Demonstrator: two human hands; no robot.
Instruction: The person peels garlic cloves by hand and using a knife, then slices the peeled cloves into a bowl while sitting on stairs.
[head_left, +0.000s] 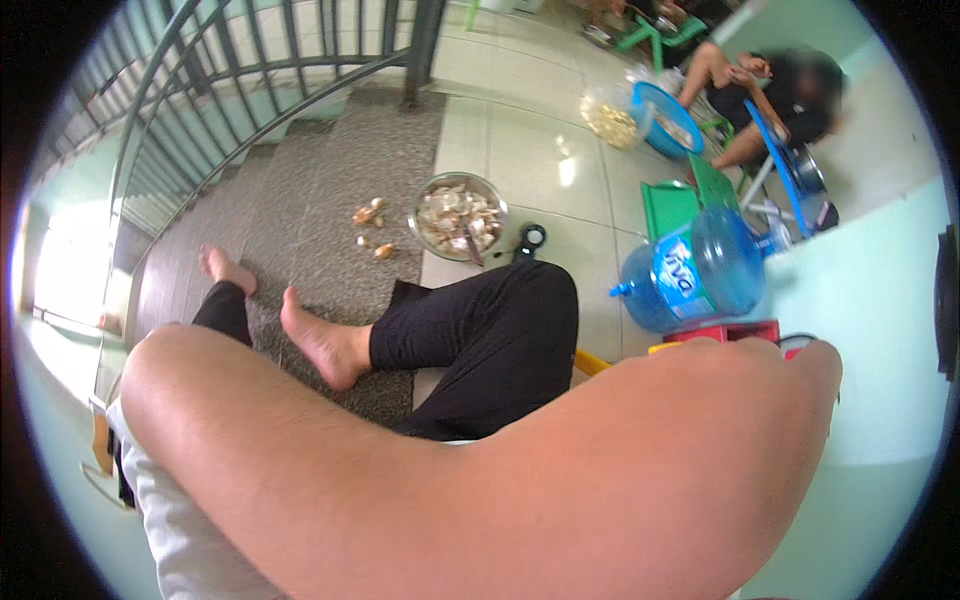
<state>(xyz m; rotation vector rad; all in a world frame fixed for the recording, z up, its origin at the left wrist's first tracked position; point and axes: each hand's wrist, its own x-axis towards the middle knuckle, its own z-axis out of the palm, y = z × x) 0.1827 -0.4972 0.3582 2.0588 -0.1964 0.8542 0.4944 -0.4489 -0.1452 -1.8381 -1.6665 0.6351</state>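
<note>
My left forearm crosses the lower view, very near the camera. My left hand (720, 427) is at its right end, back and knuckles up; its fingers are hidden, so I cannot tell whether it holds anything. My right hand is out of view. Before me, past my bent leg in black trousers (480, 330), a round metal bowl (415, 225) holds many pale, papery pieces that look like garlic skins. A knife (472, 244) leans in it, handle towards me. Left of the bowl, several garlic-like cloves or bulbs (383, 251) lie on the speckled stone landing (307, 217).
A small black object (531, 238) lies right of the bowl. A large blue water bottle (727, 262) lies sideways by the wall, near a green plastic stool (666, 210). Beyond, a seated person has a blue basin (688, 118) and a bag of pale cloves (616, 126). Stairs descend left beside a metal railing (315, 64).
</note>
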